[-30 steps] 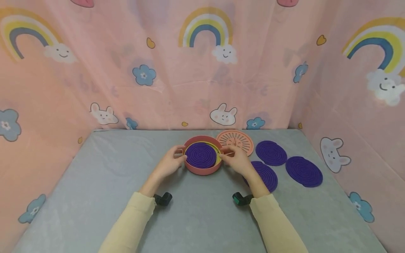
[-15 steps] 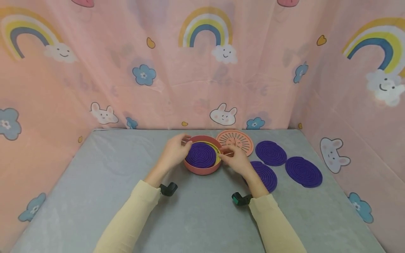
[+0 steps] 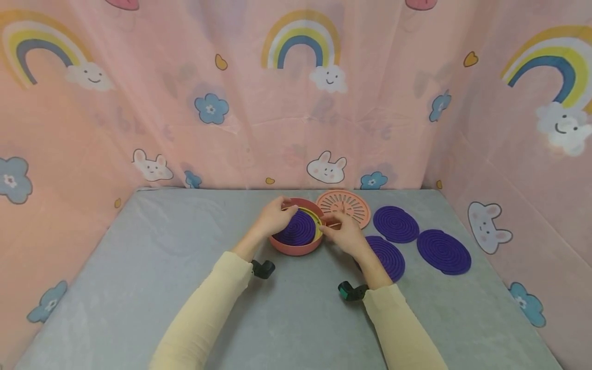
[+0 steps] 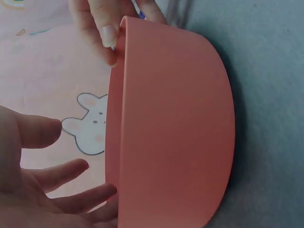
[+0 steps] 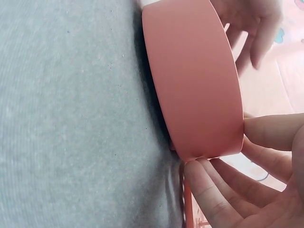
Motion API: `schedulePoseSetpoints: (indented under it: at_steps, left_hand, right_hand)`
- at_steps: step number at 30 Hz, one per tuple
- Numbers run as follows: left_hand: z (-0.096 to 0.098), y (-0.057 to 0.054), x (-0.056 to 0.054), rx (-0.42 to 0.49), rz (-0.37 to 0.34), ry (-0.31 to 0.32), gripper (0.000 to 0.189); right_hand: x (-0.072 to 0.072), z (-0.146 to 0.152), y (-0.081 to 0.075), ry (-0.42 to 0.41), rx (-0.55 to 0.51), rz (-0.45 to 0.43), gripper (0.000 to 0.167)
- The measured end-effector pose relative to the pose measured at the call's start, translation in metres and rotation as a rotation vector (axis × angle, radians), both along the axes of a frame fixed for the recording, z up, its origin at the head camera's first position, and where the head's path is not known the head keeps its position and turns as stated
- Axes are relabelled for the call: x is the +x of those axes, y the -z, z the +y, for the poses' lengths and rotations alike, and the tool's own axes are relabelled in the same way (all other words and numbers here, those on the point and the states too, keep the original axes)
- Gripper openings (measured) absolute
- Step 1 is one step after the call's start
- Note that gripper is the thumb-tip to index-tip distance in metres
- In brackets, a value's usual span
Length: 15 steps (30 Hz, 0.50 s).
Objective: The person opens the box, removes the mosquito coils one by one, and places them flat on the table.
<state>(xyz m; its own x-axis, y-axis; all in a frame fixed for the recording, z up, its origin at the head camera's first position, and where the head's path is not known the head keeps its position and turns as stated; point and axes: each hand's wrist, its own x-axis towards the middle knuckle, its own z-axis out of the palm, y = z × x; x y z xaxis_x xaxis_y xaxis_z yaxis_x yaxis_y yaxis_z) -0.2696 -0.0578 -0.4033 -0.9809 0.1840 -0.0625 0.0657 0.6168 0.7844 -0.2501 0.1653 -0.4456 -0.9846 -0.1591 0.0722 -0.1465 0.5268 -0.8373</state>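
A round pink mosquito coil box [image 3: 296, 250] sits on the cloth, a purple mosquito coil [image 3: 299, 230] lying inside beside a yellow inner rim [image 3: 318, 234]. My right hand [image 3: 346, 234] grips the box's right side, thumb at the rim and fingers against the outer wall [image 5: 194, 85]. Over the left and back part of the box is my left hand [image 3: 276, 218], partly covering the coil. In the left wrist view its fingers [image 4: 61, 175] stretch loosely apart, the lower ones reaching past the rim. The box wall hides their tips.
A slotted pink lid [image 3: 349, 205] lies just behind the box on the right. Purple coils rest farther right: one at the back [image 3: 396, 224], one at the far right [image 3: 444, 252], and one partly behind my right forearm [image 3: 388, 259]. A patterned curtain [image 3: 296, 128] borders the table.
My left hand has let go of the box's left side, moved back and then right over the coil. The right hand stays on the box, which has barely moved.
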Motion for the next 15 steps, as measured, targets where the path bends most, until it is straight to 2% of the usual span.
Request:
schedulePoseSetpoints:
  at_steps: [8,15]
  left_hand:
    - [0.011,0.004,-0.003,-0.069,-0.044,-0.02,0.051]
    - [0.017,0.006,0.0,-0.135,-0.061,-0.026,0.052]
  right_hand:
    - [0.001,0.0,0.0,-0.01,0.008,0.022,0.032]
    - [0.002,0.0,-0.001,-0.001,0.003,0.007,0.033]
